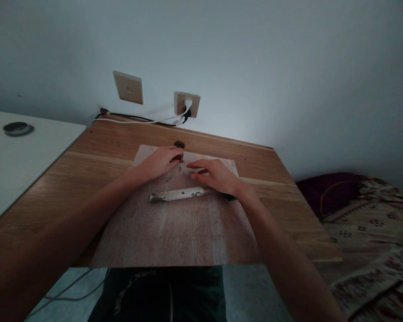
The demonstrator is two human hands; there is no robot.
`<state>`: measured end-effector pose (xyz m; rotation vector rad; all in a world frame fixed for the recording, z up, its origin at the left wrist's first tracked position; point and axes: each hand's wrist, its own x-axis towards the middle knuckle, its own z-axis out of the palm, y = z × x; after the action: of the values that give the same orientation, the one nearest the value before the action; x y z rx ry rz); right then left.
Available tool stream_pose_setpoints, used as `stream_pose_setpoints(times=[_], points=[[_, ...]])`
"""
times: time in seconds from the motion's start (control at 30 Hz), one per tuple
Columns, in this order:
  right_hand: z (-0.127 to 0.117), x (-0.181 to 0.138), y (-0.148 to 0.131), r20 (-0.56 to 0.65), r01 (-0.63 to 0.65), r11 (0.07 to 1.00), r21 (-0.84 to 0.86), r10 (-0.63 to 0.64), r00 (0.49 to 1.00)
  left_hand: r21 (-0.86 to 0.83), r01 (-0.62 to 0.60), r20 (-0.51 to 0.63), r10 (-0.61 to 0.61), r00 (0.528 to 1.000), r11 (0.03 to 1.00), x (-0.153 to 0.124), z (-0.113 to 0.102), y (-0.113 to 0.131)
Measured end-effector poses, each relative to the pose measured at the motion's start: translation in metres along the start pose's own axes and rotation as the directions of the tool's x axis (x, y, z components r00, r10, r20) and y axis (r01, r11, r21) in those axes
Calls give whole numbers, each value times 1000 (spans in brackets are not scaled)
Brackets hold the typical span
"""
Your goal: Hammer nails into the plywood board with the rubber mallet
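Note:
My left hand (159,162) is over the far part of a thin wooden board (174,232), its fingers curled and pinched together; whatever is between them is too small to make out. Across from it, my right hand (218,173) has thumb and fingers apart, with nothing visible in them. Several small nails (186,173) lie on the board between the two hands. A hammer (177,194) rests on the board nearer to me, its worn white handle pointing left. Its dark head is partly hidden beneath my right wrist.
The board lies on a wooden table (282,214) with a round hole (179,144) near the back. Cables (137,120) run along the wall to a socket (187,105). A white table (27,156) adjoins on the left; patterned fabric (369,228) lies at the right.

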<state>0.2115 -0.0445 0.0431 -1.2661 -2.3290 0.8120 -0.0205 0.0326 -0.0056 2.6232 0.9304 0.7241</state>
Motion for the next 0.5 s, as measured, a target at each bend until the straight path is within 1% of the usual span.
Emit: stream_pose_setpoints(times=[0.07,0.1,0.17,0.23,0.27,0.3,0.33,0.37,0.4,0.43,0.47,0.5], points=[[-1,-13,0,-92,24,999,-28,-27,995,1,32,-54,-32,998,999,0,0,3],[-2,-22,0,-154,27,998,-53,-35,988,1,37,-58,-37,998,999,-1,-1,4],[-5,-44,3,-291,-14,994,-106,-17,956,12,15,-11,-15,1000,1000,-5,-6,9],[-9,-74,10,-437,-96,987,-132,29,899,41,-15,68,12,998,999,-15,-16,16],[-9,-91,15,-501,-153,979,-136,65,863,65,-8,91,2,996,998,-24,-22,21],[-8,-109,20,-543,-217,967,-132,112,832,96,24,97,-34,995,995,-36,-28,26],[-5,-127,26,-581,-282,951,-123,161,797,134,84,81,-95,992,987,-50,-34,32],[0,-146,30,-605,-353,929,-108,220,766,180,175,45,-185,982,968,-67,-39,38],[7,-163,34,-619,-420,903,-93,278,734,238,272,6,-282,959,932,-86,-43,45],[15,-178,37,-619,-475,876,-85,327,714,290,383,-78,-377,923,877,-105,-46,52],[24,-191,38,-621,-516,854,-74,366,694,309,485,-142,-464,874,818,-124,-47,59],[34,-202,38,-613,-537,842,-54,397,683,294,556,-168,-531,831,777,-141,-46,65]])
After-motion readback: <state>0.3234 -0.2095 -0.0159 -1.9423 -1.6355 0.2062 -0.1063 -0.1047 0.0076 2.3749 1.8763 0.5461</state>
